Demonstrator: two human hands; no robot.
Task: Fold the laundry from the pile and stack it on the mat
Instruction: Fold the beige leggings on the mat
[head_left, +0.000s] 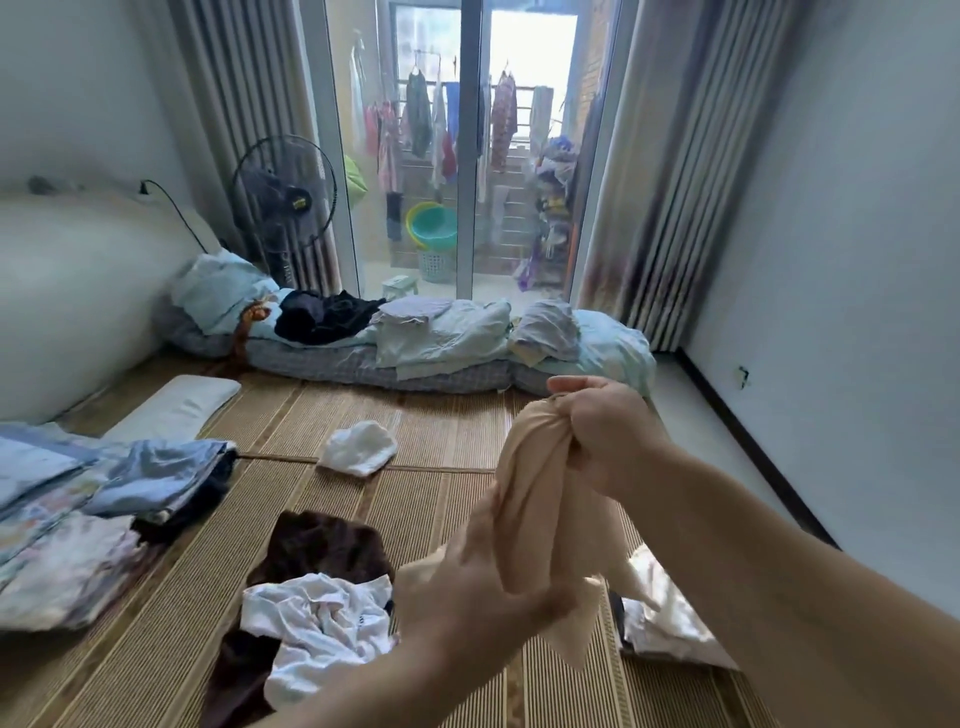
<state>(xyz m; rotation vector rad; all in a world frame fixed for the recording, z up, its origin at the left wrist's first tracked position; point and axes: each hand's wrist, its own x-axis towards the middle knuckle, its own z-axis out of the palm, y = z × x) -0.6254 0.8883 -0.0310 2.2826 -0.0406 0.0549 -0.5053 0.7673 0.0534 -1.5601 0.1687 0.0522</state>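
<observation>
A thin beige garment (535, 499) hangs bunched in the air above the woven mat (426, 441). My right hand (605, 431) grips its upper end, and my left hand (483, 587) grips it lower down. Below the hands lies the unfolded pile: a crumpled white shirt (317, 623) on top of a dark brown garment (322, 545). A stack of folded blue and patterned clothes (104, 504) sits on the mat at the left. A small white garment (358, 447) lies alone near the mat's middle.
A white and cream piece of cloth (670, 623) lies under my right forearm. A low mattress with bedding (415, 343) runs across the far edge of the mat. A standing fan (283, 202), curtains and a glass balcony door are behind it.
</observation>
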